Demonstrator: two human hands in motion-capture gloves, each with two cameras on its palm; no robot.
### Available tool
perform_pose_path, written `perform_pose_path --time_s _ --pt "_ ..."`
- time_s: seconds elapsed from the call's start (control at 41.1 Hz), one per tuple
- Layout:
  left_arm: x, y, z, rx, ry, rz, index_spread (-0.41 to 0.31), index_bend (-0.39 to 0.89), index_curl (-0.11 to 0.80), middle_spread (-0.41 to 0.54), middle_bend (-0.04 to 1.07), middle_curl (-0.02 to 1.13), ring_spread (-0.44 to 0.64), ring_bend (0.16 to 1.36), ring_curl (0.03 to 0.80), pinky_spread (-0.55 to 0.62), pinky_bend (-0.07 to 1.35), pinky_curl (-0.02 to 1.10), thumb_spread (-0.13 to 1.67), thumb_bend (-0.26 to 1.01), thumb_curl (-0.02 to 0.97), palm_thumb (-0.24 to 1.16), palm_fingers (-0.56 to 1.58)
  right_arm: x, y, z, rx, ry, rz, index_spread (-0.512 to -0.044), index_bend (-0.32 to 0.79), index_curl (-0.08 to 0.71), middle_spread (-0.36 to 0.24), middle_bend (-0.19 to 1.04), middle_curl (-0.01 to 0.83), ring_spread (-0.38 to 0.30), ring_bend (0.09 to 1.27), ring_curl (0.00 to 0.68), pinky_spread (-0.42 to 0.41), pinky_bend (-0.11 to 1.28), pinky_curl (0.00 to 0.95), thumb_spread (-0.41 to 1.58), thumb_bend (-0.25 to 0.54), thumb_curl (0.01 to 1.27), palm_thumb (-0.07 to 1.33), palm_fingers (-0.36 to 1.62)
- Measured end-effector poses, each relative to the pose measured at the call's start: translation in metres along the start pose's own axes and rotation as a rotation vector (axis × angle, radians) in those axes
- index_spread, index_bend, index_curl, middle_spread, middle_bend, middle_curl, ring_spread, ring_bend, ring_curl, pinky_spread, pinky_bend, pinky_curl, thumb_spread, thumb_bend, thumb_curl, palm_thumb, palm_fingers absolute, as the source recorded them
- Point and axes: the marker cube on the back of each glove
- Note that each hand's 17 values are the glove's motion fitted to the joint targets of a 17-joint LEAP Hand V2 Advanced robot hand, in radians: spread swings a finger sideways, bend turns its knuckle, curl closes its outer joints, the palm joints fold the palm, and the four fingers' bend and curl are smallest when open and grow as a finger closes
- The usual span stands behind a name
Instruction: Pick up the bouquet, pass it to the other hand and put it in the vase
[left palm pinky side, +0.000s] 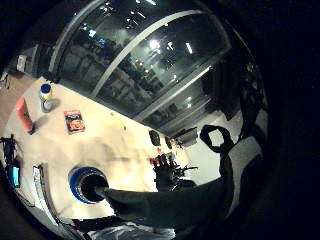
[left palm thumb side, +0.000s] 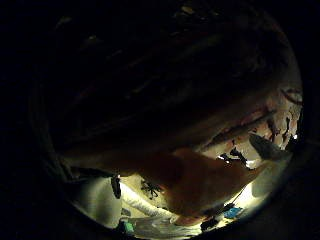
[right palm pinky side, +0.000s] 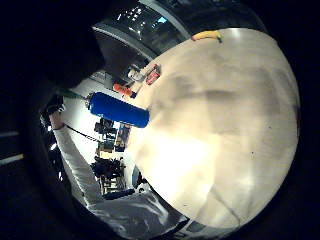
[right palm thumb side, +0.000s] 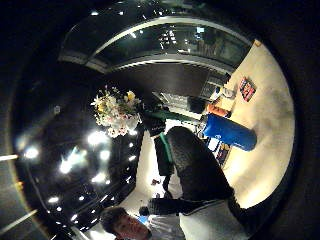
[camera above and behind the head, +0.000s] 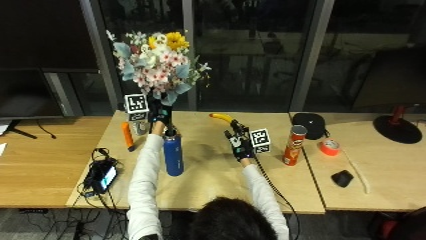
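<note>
My left hand (camera above and behind the head: 158, 116) grips the bouquet (camera above and behind the head: 158, 64) straight up, flowers on top, stems down over the blue vase (camera above and behind the head: 173, 154); my right hand (camera above and behind the head: 238, 143) is open

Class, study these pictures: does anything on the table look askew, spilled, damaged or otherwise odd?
Nothing stands out. The tall blue cylindrical vase stands upright on the wooden table, and the left hand holds the pink, white and yellow flower bouquet above it by its stems. The right hand is open. Nothing looks spilled.

A banana (camera above and behind the head: 221, 118), a red chip can (camera above and behind the head: 293, 145) and a tape roll (camera above and behind the head: 328, 147) rest on the table (camera above and behind the head: 206, 175).
</note>
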Motion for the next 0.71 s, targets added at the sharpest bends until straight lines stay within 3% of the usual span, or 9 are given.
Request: perform_pose_path --time_s 0.097,0.122,0.146,0.195,0.219,0.292,0.389,0.535,0.706 --pt "-0.032 0.034 -0.010 -0.241 -0.119 -0.242 -0.294 0.25 0.565 -0.325 0.79 0.58 -0.36 0.88 0.493 -0.41 0.70 0.48 0.44 -0.12 0.767 0.70 1.26 -0.009 0.011 -0.002 -0.055 -0.054 0.111 -0.416 0.17 0.259 -0.058 0.24 0.355 0.033 0.30 0.271 0.262 0.36 0.322 1.09 -0.014 0.35 0.38 0.16" --pt "-0.047 0.045 -0.014 -0.344 -0.149 -0.286 -0.188 0.02 0.500 -0.278 0.83 0.59 -0.28 0.80 0.465 -0.20 0.48 0.43 0.54 -0.19 0.700 0.54 0.60 -0.010 0.014 -0.003 -0.066 -0.063 0.141 -0.415 0.18 0.265 -0.051 0.24 0.356 0.033 0.30 0.271 0.262 0.35 0.321 1.09 -0.013 0.35 0.39 0.17" --pt "-0.066 0.056 -0.020 -0.447 -0.180 -0.329 -0.131 -0.01 0.498 -0.212 0.79 0.61 -0.17 0.75 0.506 -0.09 0.53 0.49 0.57 -0.18 0.674 0.48 0.24 -0.010 0.017 -0.005 -0.075 -0.068 0.170 -0.413 0.18 0.268 -0.049 0.24 0.356 0.033 0.29 0.270 0.262 0.34 0.320 1.10 -0.012 0.35 0.39 0.18" --pt "-0.101 0.076 -0.031 -0.586 -0.220 -0.399 -0.055 0.02 0.487 -0.035 0.60 0.62 -0.01 0.76 0.566 0.05 0.62 0.56 0.61 -0.15 0.632 0.40 -0.26 -0.002 0.021 -0.009 -0.070 -0.037 0.214 -0.407 0.18 0.273 -0.046 0.24 0.355 0.032 0.28 0.269 0.262 0.33 0.320 1.11 -0.012 0.35 0.40 0.19" --pt "-0.113 0.084 -0.037 -0.611 -0.220 -0.419 -0.027 0.01 0.454 0.050 0.48 0.58 0.06 0.72 0.527 0.11 0.64 0.54 0.63 -0.14 0.614 0.37 -0.42 0.005 0.021 -0.012 -0.057 -0.003 0.219 -0.407 0.19 0.277 -0.045 0.23 0.354 0.032 0.28 0.268 0.263 0.33 0.319 1.11 -0.012 0.35 0.41 0.19" --pt "-0.117 0.108 -0.052 -0.618 -0.176 -0.447 0.039 0.01 0.379 0.193 0.30 0.44 0.21 0.65 0.405 0.25 0.57 0.43 0.68 -0.08 0.574 0.34 -0.38 0.014 0.025 -0.021 -0.052 0.006 0.229 -0.402 0.18 0.283 -0.042 0.22 0.351 0.032 0.26 0.266 0.262 0.32 0.320 1.12 -0.006 0.36 0.44 0.20" --pt "-0.097 0.133 -0.064 -0.642 -0.178 -0.496 0.095 -0.01 0.301 0.321 0.20 0.34 0.35 0.60 0.328 0.37 0.53 0.37 0.73 -0.04 0.538 0.37 -0.32 0.018 0.032 -0.031 -0.066 -0.012 0.257 -0.394 0.18 0.290 -0.036 0.21 0.346 0.032 0.25 0.266 0.262 0.30 0.319 1.13 -0.014 0.36 0.45 0.22" --pt "-0.108 0.134 -0.062 -0.564 -0.245 -0.441 0.139 0.01 0.218 0.428 0.17 0.29 0.48 0.58 0.295 0.48 0.51 0.34 0.77 -0.04 0.490 0.37 -0.29 0.054 0.024 -0.048 0.016 0.154 0.128 -0.389 0.17 0.294 -0.031 0.20 0.344 0.031 0.24 0.266 0.262 0.28 0.318 1.14 -0.018 0.36 0.46 0.23" --pt "-0.110 0.122 -0.035 -0.492 -0.268 -0.370 0.129 0.05 0.166 0.453 0.19 0.29 0.53 0.59 0.285 0.53 0.46 0.32 0.79 -0.05 0.447 0.36 -0.20 0.058 0.035 -0.057 -0.005 0.090 0.261 -0.386 0.16 0.296 -0.028 0.19 0.338 0.031 0.24 0.268 0.263 0.28 0.324 1.14 -0.020 0.36 0.47 0.25"
